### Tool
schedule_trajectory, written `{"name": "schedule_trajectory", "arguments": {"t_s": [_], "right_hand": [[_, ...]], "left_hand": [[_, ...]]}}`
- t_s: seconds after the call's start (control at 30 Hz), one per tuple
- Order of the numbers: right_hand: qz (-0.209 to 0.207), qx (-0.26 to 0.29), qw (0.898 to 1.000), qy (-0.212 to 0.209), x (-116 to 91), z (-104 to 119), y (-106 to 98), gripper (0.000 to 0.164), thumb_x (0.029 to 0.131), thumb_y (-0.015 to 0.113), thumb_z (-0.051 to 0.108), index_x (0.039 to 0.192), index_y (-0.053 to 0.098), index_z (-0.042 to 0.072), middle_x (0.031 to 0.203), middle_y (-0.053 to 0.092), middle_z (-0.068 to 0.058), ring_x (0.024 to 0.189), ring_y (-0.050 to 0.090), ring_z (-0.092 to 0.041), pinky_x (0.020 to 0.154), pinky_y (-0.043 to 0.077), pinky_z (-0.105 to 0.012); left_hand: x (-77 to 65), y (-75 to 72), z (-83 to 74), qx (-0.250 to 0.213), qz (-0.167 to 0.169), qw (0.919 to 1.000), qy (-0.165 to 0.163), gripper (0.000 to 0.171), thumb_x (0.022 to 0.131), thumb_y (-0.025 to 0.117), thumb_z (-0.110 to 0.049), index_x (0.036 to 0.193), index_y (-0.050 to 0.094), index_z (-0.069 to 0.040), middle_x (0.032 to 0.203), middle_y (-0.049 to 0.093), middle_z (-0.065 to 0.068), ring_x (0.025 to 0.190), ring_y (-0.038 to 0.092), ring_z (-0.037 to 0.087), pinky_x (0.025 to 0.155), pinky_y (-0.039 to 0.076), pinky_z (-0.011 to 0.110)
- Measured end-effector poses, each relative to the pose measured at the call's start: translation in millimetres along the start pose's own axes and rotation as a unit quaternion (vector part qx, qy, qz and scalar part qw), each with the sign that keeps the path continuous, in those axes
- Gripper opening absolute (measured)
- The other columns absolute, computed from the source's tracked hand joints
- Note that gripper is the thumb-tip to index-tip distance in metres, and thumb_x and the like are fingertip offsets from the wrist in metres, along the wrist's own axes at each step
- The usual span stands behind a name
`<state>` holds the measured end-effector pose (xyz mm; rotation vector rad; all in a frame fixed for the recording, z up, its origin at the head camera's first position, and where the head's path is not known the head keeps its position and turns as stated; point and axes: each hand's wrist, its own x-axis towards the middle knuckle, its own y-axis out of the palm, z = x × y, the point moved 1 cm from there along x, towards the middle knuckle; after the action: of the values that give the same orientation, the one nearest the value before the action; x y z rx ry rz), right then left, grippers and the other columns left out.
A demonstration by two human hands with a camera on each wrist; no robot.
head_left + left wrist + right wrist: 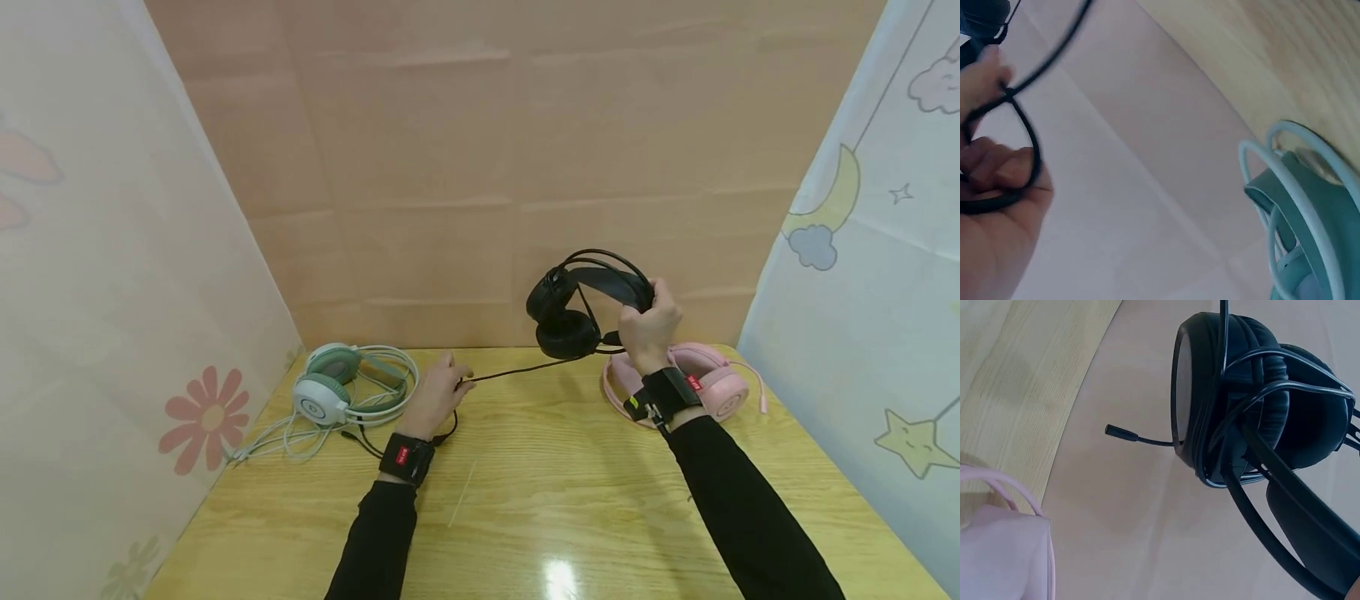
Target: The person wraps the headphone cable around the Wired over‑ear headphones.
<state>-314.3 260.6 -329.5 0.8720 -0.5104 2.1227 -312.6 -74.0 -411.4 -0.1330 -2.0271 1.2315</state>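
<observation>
My right hand (649, 329) grips the headband of a black headset (567, 333), holding it up above the back of the table. In the right wrist view the black headset (1241, 394) shows both ear cups, cable wound about one of them, and a thin microphone boom (1122, 432). A black cable (517, 370) runs from the headset to my left hand (437, 396), which holds it in curled fingers. The left wrist view shows the cable (1032, 131) looping around those fingers. Its loose end dangles below the left hand, near the table.
A white and green headset (322, 398) with coiled white cable lies at the back left. A pink headset (723, 392) lies at the back right, partly behind my right wrist. Brown paper (420, 183) stands behind the wooden table (540, 483), with patterned side panels left and right.
</observation>
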Motion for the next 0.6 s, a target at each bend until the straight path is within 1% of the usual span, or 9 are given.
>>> {"name": "schedule_trajectory", "arguments": {"t_s": [0.07,0.17,0.27,0.33,0.4,0.47,0.53,0.6], "right_hand": [[-0.001,0.006,1.0,0.004,-0.4,1.0,0.1,0.023,0.075,0.051,0.008,0.094,0.062,0.001,0.073,0.055,-0.008,0.061,0.046,-0.016,0.054,0.033,-0.021],[-0.008,0.008,1.0,0.007,0.1,1.4,-0.6,0.022,0.075,0.05,0.008,0.093,0.061,0.0,0.073,0.054,-0.007,0.062,0.046,-0.016,0.054,0.032,-0.021],[-0.012,-0.004,1.0,0.008,-0.6,0.2,-1.4,0.021,0.076,0.05,0.008,0.093,0.061,0.0,0.072,0.055,-0.008,0.063,0.046,-0.018,0.055,0.032,-0.021],[-0.006,-0.017,1.0,0.01,-1.6,-0.5,-1.9,0.022,0.076,0.05,0.008,0.094,0.061,0.0,0.074,0.057,-0.011,0.064,0.048,-0.02,0.055,0.033,-0.022],[0.016,-0.032,0.999,0.01,-2.9,-0.5,-2.0,0.024,0.077,0.05,0.007,0.097,0.061,0.0,0.076,0.059,-0.014,0.066,0.049,-0.022,0.057,0.034,-0.024],[0.05,-0.043,0.998,0.01,-3.3,0.4,-2.0,0.025,0.078,0.051,0.007,0.099,0.062,0.0,0.079,0.061,-0.016,0.068,0.051,-0.025,0.059,0.035,-0.027],[0.09,-0.051,0.995,0.012,-2.9,2.4,-2.0,0.024,0.08,0.051,0.007,0.1,0.061,0.0,0.082,0.061,-0.017,0.069,0.052,-0.027,0.06,0.036,-0.03],[0.128,-0.058,0.99,0.015,-1.3,4.1,-1.7,0.018,0.083,0.05,0.008,0.096,0.06,0.001,0.082,0.06,-0.018,0.071,0.051,-0.028,0.062,0.036,-0.032]], "left_hand": [[-0.8,-0.6,0.4,-0.005,-0.002,1.0,0.001,0.01,0.091,0.071,-0.016,0.097,0.076,-0.01,0.078,0.041,-0.002,0.064,0.039,0.008,0.055,0.034,0.019],[1.3,-2.0,-1.1,0.002,-0.017,0.9997,0.018,0.011,0.096,0.064,-0.017,0.095,0.072,-0.01,0.086,0.043,0.001,0.073,0.042,0.013,0.062,0.038,0.024],[5.1,-4.1,-5.8,0.018,-0.037,0.9977,0.053,0.012,0.101,0.056,-0.017,0.098,0.065,-0.008,0.094,0.047,0.005,0.083,0.045,0.018,0.07,0.042,0.029],[7.5,-5.2,-10.0,0.027,-0.05,0.9953,0.079,0.012,0.102,0.053,-0.017,0.1,0.06,-0.008,0.096,0.051,0.005,0.087,0.046,0.019,0.073,0.042,0.03],[9.2,-7.1,-14.0,0.043,-0.072,0.9917,0.097,0.01,0.102,0.053,-0.016,0.102,0.058,-0.008,0.094,0.053,0.005,0.086,0.047,0.02,0.075,0.042,0.032],[10.3,-8.9,-16.8,0.054,-0.1,0.9874,0.11,0.007,0.1,0.056,-0.015,0.102,0.058,-0.008,0.093,0.054,0.004,0.086,0.047,0.021,0.076,0.04,0.034],[10.6,-11.1,-17.4,0.065,-0.136,0.982,0.113,0.008,0.099,0.059,-0.016,0.1,0.057,-0.008,0.095,0.054,0.006,0.089,0.048,0.023,0.078,0.04,0.037],[9.7,-13.2,-16.3,0.072,-0.171,0.9765,0.109,0.011,0.098,0.06,-0.02,0.097,0.057,-0.009,0.103,0.053,0.009,0.098,0.049,0.027,0.084,0.042,0.041]]}}
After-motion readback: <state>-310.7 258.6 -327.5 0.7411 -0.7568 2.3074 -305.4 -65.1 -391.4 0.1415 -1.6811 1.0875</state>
